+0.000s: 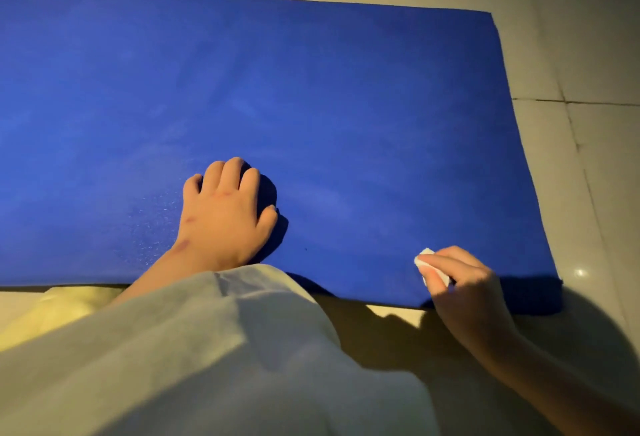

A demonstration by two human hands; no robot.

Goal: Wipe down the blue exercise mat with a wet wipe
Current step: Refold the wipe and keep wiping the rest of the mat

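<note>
- While my right hand (465,285) is pinching the folded wet wipe (428,263) between thumb and fingers, it is sitting at the near right corner of the blue exercise mat (346,89); I cannot tell whether the wipe is touching the surface.
- My left hand (225,215) is bracing on the mat close to its near edge, fingers curled under and gripping nothing.
- Faint pale streaks are showing across the mat's middle, so I am judging some passes done.
- Pale specks are showing on the mat just beside the left hand; that patch is looking unwiped.
- Tiled floor (595,54) is showing beyond the mat's far and right edges.
</note>
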